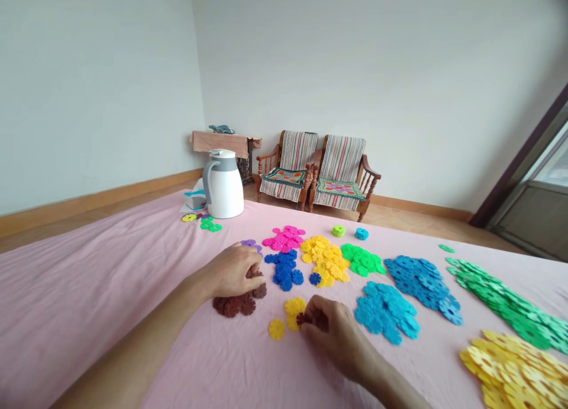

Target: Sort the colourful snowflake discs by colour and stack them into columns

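Note:
My left hand [235,270] reaches over a pile of brown flower-shaped plastic discs [237,305], its fingers curled down onto it. Brown shows between thumb and fingers, but whether a disc is gripped there is hidden. Between the fingertips of my right hand [331,329] is a brown disc [300,319], held at the edge of a few yellow discs [294,306]. One more yellow disc [277,329] lies apart to their left. Just beyond my left hand are dark blue discs [286,270] and partly covered purple discs [251,244].
Heaps of pink [284,238], yellow-orange [326,260], green [362,259] and light blue discs [386,311] spread across the pink cloth [190,361]. Larger blue [423,282], green [510,302] and yellow discs [519,367] lie right. A white jug [226,187] stands at the back left.

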A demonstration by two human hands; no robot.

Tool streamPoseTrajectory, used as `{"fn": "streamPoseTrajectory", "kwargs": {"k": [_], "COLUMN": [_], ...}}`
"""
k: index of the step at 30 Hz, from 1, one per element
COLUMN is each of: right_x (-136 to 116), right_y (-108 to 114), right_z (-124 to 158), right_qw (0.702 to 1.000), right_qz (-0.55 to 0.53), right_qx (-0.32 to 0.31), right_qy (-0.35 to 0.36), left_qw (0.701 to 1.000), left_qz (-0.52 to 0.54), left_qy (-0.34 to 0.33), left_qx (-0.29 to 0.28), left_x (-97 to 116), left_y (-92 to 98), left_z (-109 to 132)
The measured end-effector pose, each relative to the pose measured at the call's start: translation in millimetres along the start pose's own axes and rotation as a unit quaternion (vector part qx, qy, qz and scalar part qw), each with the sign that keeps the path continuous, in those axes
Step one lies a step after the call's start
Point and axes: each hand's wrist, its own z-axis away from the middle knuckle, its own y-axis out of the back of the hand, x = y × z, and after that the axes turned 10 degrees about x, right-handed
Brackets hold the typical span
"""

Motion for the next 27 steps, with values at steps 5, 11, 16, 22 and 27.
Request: {"fn": "streamPoseTrajectory", "kwargs": {"k": [5,11,16,22,27], "right_x": [-3,14,31,36,28], "right_y": [-8,-1,6,-3,-4], "right_z": [-5,-22,-27,-28,-27], "right_qw": [0.997,0.986,0.944,0.934,0.946], "right_qz": [-0.07,-0.008,0.251,0.313,0.278], "right_qx": [0.033,0.149,0.18,0.135,0.099], "right_qy": [0.003,0.071,0.113,0.109,0.136], "left_qw": [0.998,0.997,0.995,0.977,0.972], "left_qz": [-0.021,-0.003,0.088,0.159,0.151], "left_qy": [0.006,0.003,-0.032,-0.062,-0.056], "left_qx": [0.063,0.08,0.019,-0.127,-0.172], "left_x": [7,10,21,48,60], "left_y": [2.3,-3.1,0.1,4.5,4.2], "left_z": [-4,-3,0,5,8]}}
